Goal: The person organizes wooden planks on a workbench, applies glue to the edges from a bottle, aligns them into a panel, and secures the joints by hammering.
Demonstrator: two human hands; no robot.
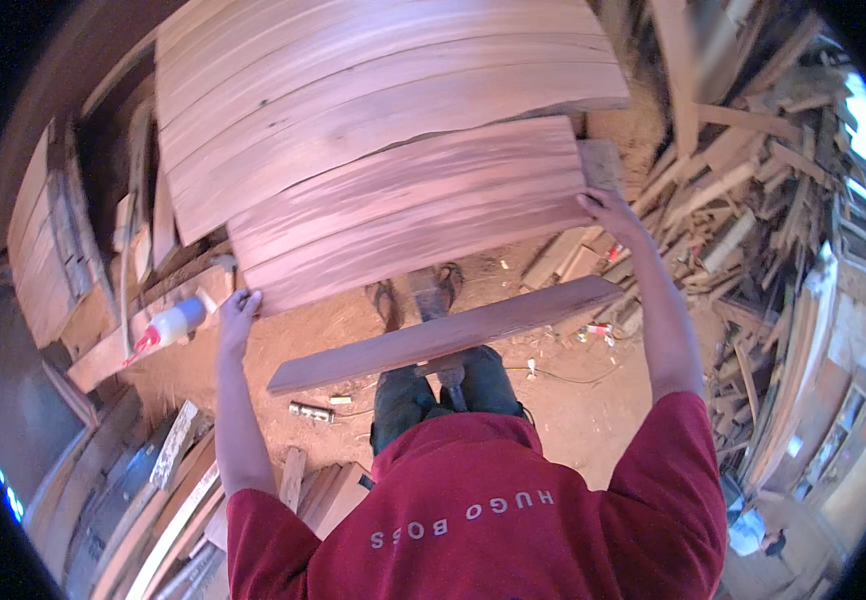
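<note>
My left hand grips the left near corner of a panel of reddish planks laid side by side, and my right hand holds its right end at the near corner. Beyond it, partly behind it, is a larger panel of paler planks. A loose narrow dark board lies crosswise between the panel and my body, above my legs. A white bottle with a red top lies on a plank to the left of my left hand.
Piled wood offcuts fill the right side. More planks lean at the left and lie in stacks at the lower left. My sandalled feet show below the panel. A small cylindrical object and wires lie on the dusty floor.
</note>
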